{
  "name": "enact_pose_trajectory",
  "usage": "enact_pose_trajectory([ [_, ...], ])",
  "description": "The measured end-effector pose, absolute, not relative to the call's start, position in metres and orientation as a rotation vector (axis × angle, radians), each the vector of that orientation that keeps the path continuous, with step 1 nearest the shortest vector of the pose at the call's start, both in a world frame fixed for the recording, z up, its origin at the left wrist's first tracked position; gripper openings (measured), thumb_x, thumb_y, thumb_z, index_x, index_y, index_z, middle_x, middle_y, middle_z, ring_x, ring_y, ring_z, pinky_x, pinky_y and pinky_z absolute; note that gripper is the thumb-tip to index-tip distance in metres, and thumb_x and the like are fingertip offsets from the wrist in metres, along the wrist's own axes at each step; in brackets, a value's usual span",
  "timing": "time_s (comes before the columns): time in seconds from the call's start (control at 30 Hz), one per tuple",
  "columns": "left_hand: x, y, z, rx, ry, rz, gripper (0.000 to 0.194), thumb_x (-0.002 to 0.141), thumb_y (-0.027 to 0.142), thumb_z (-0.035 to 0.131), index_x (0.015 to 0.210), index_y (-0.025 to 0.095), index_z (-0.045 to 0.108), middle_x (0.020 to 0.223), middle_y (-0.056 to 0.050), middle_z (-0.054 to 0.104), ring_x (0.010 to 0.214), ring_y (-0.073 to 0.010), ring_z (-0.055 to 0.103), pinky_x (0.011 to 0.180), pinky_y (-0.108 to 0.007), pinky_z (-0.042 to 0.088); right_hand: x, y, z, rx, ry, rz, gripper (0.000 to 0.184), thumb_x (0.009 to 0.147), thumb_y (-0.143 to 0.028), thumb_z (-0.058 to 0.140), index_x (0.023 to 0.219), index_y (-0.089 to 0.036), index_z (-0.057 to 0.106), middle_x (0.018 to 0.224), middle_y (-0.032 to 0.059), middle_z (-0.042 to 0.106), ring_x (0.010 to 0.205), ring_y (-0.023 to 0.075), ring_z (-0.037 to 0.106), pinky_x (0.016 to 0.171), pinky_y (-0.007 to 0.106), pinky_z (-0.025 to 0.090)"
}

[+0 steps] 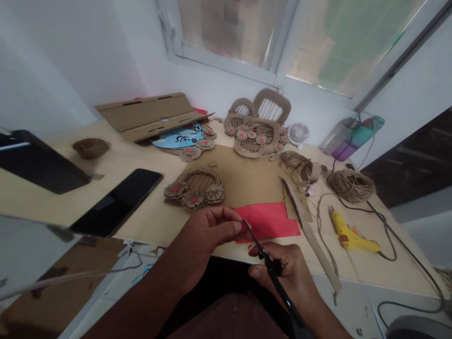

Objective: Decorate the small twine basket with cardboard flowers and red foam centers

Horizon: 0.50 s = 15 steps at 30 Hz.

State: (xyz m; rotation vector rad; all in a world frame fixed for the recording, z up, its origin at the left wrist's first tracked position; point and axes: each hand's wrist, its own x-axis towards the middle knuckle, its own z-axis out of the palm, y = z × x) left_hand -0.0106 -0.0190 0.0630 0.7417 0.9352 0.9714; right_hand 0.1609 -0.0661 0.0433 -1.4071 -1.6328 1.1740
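The tabletop [151,223] looks like pale wood, smooth and dull. At its front edge, the scissors [268,264] show a dark metal blade and shiny black plastic handles, next to matt red paper [266,221]. Behind that, a brown cardboard sheet [250,176] lies flat and matt, while the cardboard strip [312,247] reaching the front edge is ribbed. Toward the right edge, the twine [352,185] looks rough and fibrous from here, the glue gun [351,235] smooth yellow plastic. Left, the phone [118,202] has a glossy, glassy face.
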Motion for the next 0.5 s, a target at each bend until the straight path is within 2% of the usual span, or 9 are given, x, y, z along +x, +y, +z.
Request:
enact_pose_trajectory([
  [0.13,-0.011,-0.022,0.055,0.774,0.956,0.988,0.007,0.065,0.024,0.073,0.063,0.018,0.069,0.07,-0.005,0.071,0.071,-0.0177,0.063,0.076,-0.031,0.048,0.169,-0.065,0.039,-1.487,-1.582,1.065,0.031,0.076,-0.045,0.068,0.076,-0.015,0.073,0.051,-0.0032,0.045,0.046,0.0103,0.037,0.043,0.021,0.028],
  [0.27,-0.012,-0.03,0.043,0.86,1.163,1.07,0.007,0.063,0.025,0.075,0.063,0.019,0.071,0.071,-0.004,0.073,0.073,-0.0176,0.064,0.075,-0.027,0.047,0.2,-0.057,0.039,-1.642,-1.511,0.758,0.031,0.076,-0.048,0.067,0.079,-0.017,0.074,0.057,0.0001,0.056,0.05,0.0145,0.048,0.044,0.023,0.036],
  [0.4,-0.014,-0.039,0.034,0.892,1.297,1.079,0.007,0.061,0.028,0.072,0.059,0.022,0.069,0.07,-0.002,0.073,0.076,-0.0193,0.065,0.077,-0.028,0.047,0.251,-0.045,0.046,-1.846,-1.573,0.514,0.04,0.076,-0.044,0.066,0.105,-0.016,0.069,0.063,0.0007,0.064,0.055,0.0173,0.059,0.052,0.024,0.044],
  [0.5,-0.014,-0.045,0.031,0.894,1.351,1.068,0.006,0.06,0.028,0.072,0.06,0.023,0.069,0.069,-0.001,0.073,0.074,-0.0183,0.064,0.075,-0.026,0.047,0.284,-0.037,0.053,-2.083,-1.678,0.218,0.042,0.078,-0.045,0.061,0.11,-0.018,0.067,0.059,0.0008,0.065,0.054,0.0198,0.061,0.051,0.026,0.042],
])
